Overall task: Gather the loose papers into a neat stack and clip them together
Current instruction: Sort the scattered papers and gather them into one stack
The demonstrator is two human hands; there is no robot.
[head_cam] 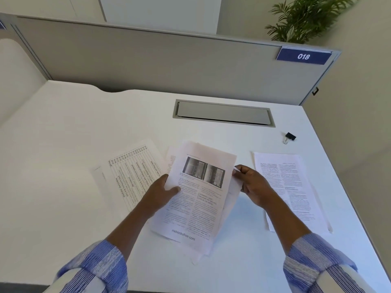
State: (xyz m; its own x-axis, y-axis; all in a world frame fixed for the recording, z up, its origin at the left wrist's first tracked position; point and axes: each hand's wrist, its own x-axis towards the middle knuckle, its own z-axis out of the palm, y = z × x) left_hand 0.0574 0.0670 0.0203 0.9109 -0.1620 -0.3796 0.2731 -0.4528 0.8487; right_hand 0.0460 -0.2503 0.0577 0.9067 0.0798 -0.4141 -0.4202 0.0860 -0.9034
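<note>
Loose white printed papers (pixel 196 197) were mid-gathering, left hand (pixel 160 192) and right hand (pixel 252 186) pinching their uneven edges; squaring seemed next, then the black binder clip (pixel 289 138).

Two hands, left (pixel 163 190) and right (pixel 252 185), grip one loose bundle of white printed sheets (pixel 196 199). Two more groups of printed white paper lie apart: a table-printed page (pixel 131 176) centre left, text pages (pixel 289 187) centre right. One black metal binder clip (pixel 289 137) sits upper right.

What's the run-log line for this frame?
left hand: holds paper bundle | right hand: same | desk: table sheet, text pages | binder clip: unused
</note>
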